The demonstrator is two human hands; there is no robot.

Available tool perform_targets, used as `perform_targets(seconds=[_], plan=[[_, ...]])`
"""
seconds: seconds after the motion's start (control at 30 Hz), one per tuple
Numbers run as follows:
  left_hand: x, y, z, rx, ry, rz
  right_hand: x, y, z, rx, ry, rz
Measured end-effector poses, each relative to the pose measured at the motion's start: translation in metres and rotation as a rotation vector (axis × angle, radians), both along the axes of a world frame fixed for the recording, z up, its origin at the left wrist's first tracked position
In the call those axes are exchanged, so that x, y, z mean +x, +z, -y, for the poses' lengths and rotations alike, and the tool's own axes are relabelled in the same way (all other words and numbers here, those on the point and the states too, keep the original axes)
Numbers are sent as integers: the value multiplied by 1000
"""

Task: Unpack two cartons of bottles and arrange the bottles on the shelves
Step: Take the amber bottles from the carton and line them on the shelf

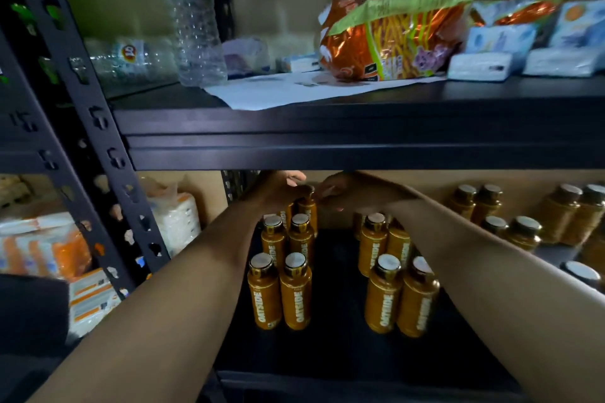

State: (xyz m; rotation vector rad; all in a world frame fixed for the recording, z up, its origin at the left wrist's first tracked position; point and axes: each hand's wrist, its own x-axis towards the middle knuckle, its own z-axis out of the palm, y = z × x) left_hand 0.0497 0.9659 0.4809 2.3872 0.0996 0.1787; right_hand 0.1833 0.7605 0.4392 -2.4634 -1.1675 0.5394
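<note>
On lower shelf: bottles upright, paired rows.

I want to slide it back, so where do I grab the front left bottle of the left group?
Take the front left bottle round its body from the front-left: it stands upright in the front row, its left side is free, and its neighbour crowds the right.

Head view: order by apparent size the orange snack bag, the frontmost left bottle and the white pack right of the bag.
1. orange snack bag, clearly largest.
2. frontmost left bottle.
3. white pack, only slightly smaller; the bottle is nearer the camera, so their true order is unsure.
</note>
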Motion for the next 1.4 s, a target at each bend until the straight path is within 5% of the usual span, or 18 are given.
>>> perform_targets(seconds=[0.03,0.2,0.53,1.0,1.4], plan=[[-8,6,8,55,-64,-18,-38,20,11,70,-132,-39],[-64,40,70,205,-161,-140,-143,82,78,74,-113,-35],[-166,21,238,216,-209,-220,-210,34,265,49,-144,-146],[-234,-223,324,77,-290,-738,-290,-202,370,-181,-330,-404],[-321,-444,344,-129,-157,-1103,-380,-398,420,-343,-613,-624]])
